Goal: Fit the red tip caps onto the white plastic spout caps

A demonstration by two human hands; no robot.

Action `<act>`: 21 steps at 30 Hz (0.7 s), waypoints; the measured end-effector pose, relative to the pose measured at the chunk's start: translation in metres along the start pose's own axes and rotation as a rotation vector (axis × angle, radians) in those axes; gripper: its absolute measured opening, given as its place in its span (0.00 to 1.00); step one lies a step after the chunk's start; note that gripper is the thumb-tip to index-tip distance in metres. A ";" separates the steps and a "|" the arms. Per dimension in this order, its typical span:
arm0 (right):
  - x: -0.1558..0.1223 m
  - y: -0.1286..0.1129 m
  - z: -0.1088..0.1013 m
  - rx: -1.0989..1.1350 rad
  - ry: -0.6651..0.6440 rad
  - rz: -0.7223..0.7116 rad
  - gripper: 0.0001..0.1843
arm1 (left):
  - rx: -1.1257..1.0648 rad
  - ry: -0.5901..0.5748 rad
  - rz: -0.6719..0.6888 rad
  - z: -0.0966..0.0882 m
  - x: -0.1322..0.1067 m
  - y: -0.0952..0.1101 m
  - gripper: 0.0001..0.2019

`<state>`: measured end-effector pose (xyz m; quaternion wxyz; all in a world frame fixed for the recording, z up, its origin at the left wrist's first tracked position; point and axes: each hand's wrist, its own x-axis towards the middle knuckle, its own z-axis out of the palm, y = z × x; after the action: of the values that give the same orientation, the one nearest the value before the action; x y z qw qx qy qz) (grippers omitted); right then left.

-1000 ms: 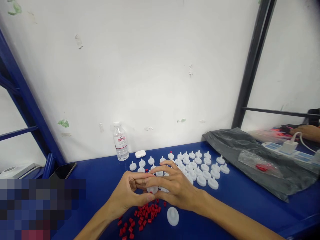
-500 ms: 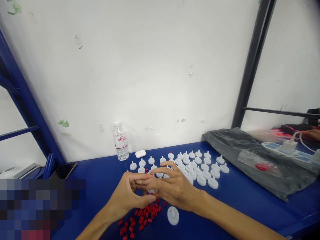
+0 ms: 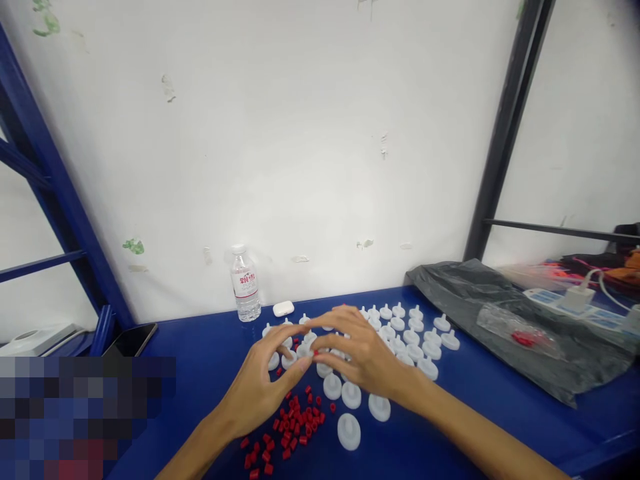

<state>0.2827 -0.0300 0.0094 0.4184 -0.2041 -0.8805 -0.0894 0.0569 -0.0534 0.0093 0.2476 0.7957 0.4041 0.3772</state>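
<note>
My left hand (image 3: 257, 383) has its thumb and fingers curled round a white plastic disc with a stem (image 3: 304, 349), held just above the table. Close against it from the right, my right hand (image 3: 367, 350) has its fingertips bent inward at a small red cap (image 3: 316, 353); the contact is partly hidden. Many similar white discs stand stem up behind and beside the hands, such as a loose disc (image 3: 349, 431) at the front. A loose pile of short red tube-like caps (image 3: 295, 423) lies below my left hand.
A water bottle (image 3: 245, 285) and a small white case (image 3: 283, 309) stand by the wall. To the right lies a grey plastic bag (image 3: 465, 293), with a clear bag of red pieces (image 3: 523, 333) on it. A power strip (image 3: 555, 301) is farther right, a phone (image 3: 133, 340) at left.
Both hands have moved up and away from me, and their fingers are more spread. White discs that were covered now show in front of my right hand. The view has shifted slightly.
</note>
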 end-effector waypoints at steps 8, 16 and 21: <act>0.018 0.100 -0.016 -0.331 -0.173 0.555 0.08 | 0.846 0.197 0.142 -0.021 -0.002 -0.036 0.27; -0.001 0.143 0.007 -0.329 -0.362 0.772 0.04 | 0.923 0.228 -0.001 -0.022 -0.002 -0.079 0.32; -0.010 0.144 0.010 -0.312 -0.417 0.791 0.05 | 0.811 0.171 -0.001 -0.028 -0.001 -0.062 0.28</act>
<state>0.3440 0.1007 -0.0071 0.1991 -0.5978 -0.7764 -0.0116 0.0058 -0.0169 -0.0180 -0.1202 0.7942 0.5396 0.2522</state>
